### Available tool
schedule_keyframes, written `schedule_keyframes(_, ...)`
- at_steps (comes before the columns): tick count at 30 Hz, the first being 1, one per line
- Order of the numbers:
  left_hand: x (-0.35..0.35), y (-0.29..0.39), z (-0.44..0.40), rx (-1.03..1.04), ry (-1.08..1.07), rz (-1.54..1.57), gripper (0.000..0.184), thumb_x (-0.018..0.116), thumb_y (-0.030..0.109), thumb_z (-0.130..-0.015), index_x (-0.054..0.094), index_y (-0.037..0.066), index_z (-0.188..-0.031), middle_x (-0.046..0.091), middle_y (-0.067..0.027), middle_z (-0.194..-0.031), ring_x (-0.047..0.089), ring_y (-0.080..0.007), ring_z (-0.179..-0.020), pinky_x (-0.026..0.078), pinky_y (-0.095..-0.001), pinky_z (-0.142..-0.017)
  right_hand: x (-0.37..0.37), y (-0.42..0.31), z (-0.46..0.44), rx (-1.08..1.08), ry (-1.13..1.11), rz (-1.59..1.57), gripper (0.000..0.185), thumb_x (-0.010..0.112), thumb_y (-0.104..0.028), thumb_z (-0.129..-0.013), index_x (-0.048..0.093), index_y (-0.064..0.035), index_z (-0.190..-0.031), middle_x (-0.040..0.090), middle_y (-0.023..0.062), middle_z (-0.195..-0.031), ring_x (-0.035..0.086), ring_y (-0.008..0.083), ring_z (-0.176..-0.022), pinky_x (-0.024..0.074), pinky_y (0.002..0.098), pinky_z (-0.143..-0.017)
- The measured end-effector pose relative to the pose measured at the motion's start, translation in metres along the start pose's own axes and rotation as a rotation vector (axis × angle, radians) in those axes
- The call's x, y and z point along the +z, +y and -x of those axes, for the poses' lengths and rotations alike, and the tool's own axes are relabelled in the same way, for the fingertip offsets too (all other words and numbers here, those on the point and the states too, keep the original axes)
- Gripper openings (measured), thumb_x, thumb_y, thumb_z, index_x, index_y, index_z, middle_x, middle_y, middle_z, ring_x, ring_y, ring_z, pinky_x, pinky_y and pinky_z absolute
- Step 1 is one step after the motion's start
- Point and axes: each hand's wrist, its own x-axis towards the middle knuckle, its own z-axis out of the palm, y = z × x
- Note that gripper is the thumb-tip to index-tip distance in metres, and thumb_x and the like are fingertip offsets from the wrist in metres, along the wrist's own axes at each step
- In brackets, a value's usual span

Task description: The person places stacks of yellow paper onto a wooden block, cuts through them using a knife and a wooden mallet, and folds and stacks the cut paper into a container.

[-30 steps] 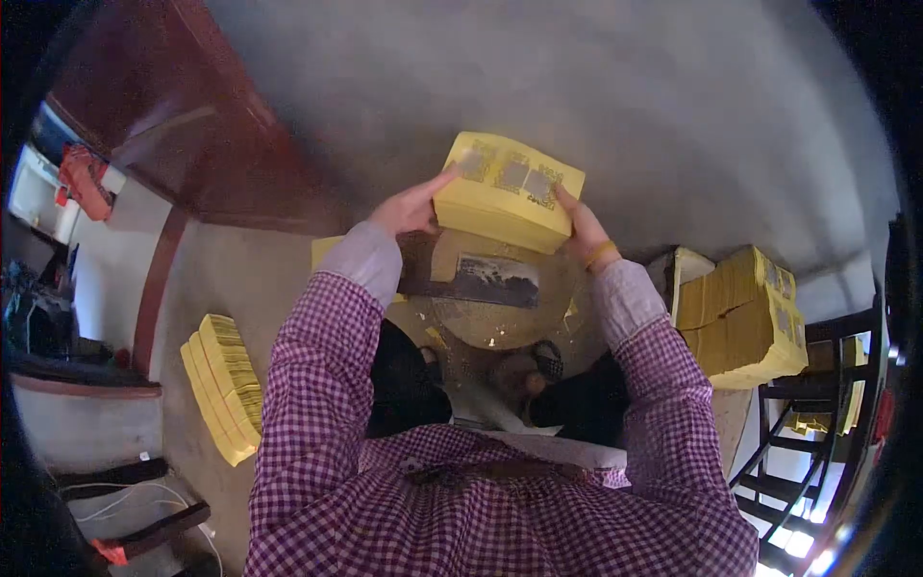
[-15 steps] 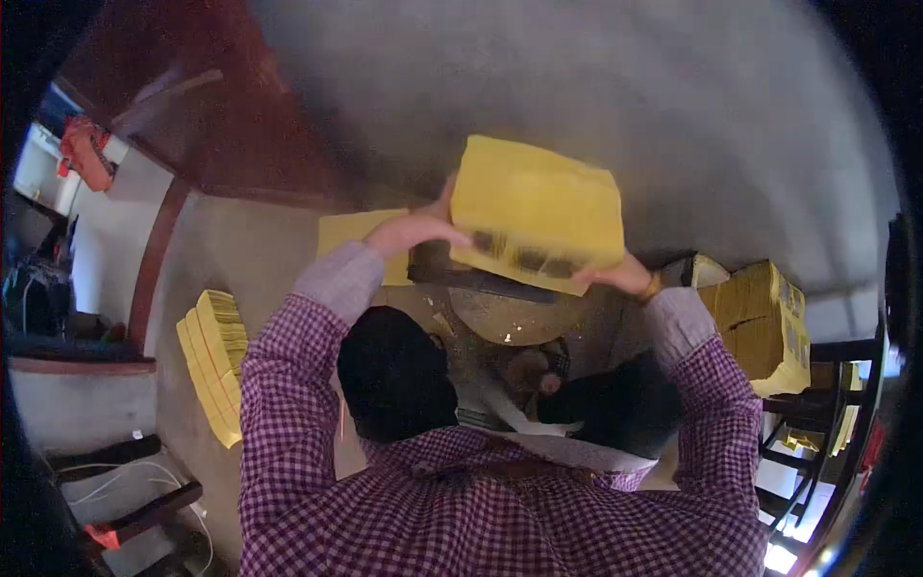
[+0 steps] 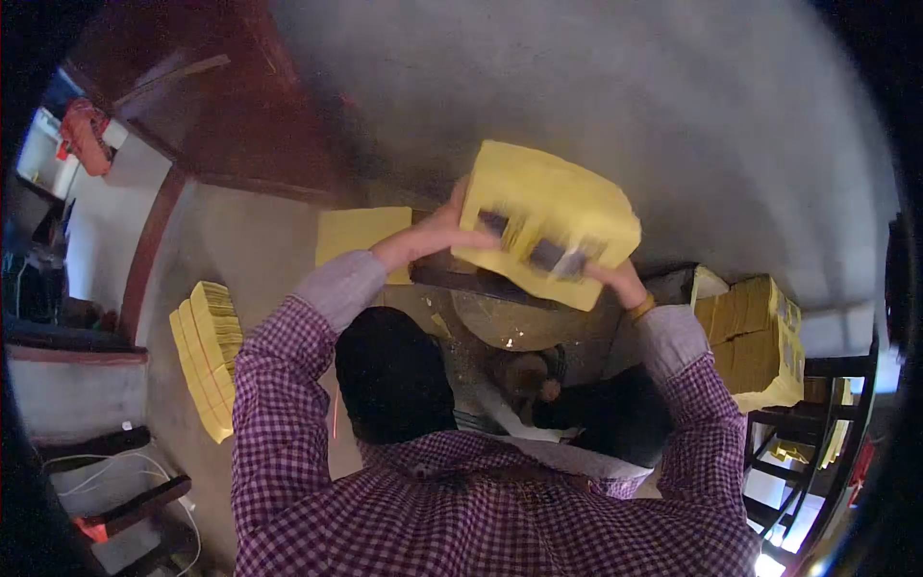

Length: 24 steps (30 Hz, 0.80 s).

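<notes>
Bundle (image 3: 205, 358) left, paper block (image 3: 556, 212) centre, stack (image 3: 748, 337) right

2 bent arms (image 3: 279, 385) reach forward and inward — left fingers (image 3: 461, 196) and right fingers (image 3: 604, 275) gripping.

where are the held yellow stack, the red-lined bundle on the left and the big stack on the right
Held yellow stack (image 3: 544, 217): head view, middle of its blurred surface
Red-lined bundle (image 3: 202, 360): head view, middle of its red-lined side
Big stack (image 3: 746, 340): head view, its brownish side
</notes>
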Motion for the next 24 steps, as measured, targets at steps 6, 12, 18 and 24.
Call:
schedule_keyframes(6, -0.008, 0.004, -0.044, 0.014, -0.142, 0.524, 0.061, 0.048, 0.044, -0.087, 0.037, 0.003, -0.131, 0.042, -0.0082, -0.132, 0.039, -0.0154, -0.121, 0.03, -0.0303, -0.101, -0.003, 0.003, -0.052, 0.154, 0.296, -0.344, 0.064, 0.041, -0.055, -0.087, 0.039, -0.0066, -0.129, 0.051, 0.0102, -0.122, 0.052, 0.0179, -0.106, 0.0441, 0.0299, -0.085)
schedule_keyframes(12, -0.002, 0.025, -0.05, -0.091, -0.013, 0.763, 0.064, 0.039, 0.053, -0.089, 0.033, 0.009, -0.135, 0.039, -0.0053, -0.135, 0.038, -0.0185, -0.121, 0.029, -0.0329, -0.1, -0.019, 0.005, -0.067, 0.112, 0.249, -0.445, 0.065, 0.041, -0.057, -0.086, 0.041, -0.0066, -0.127, 0.053, 0.0089, -0.119, 0.053, 0.0204, -0.105, 0.0425, 0.0326, -0.088)
schedule_keyframes(18, -0.006, 0.044, -0.042, -0.124, -0.114, 0.806, 0.064, 0.029, 0.058, -0.089, 0.03, 0.014, -0.137, 0.037, -0.0049, -0.136, 0.037, -0.0197, -0.123, 0.029, -0.0375, -0.1, 0.018, -0.027, -0.038, -0.07, 0.272, -0.659, 0.061, 0.037, -0.055, -0.088, 0.039, -0.0093, -0.129, 0.048, 0.0074, -0.125, 0.046, 0.0232, -0.114, 0.0391, 0.0397, -0.092)
schedule_keyframes(24, -0.006, 0.012, -0.056, -0.154, -0.035, 0.677, 0.061, 0.037, 0.051, -0.09, 0.035, 0.008, -0.133, 0.041, -0.0065, -0.134, 0.039, -0.0188, -0.121, 0.031, -0.0373, -0.099, 0.001, -0.002, -0.059, 0.138, 0.352, -0.511, 0.054, 0.035, -0.047, -0.092, 0.042, -0.0065, -0.126, 0.049, 0.0102, -0.123, 0.048, 0.0243, -0.111, 0.0397, 0.0394, -0.092)
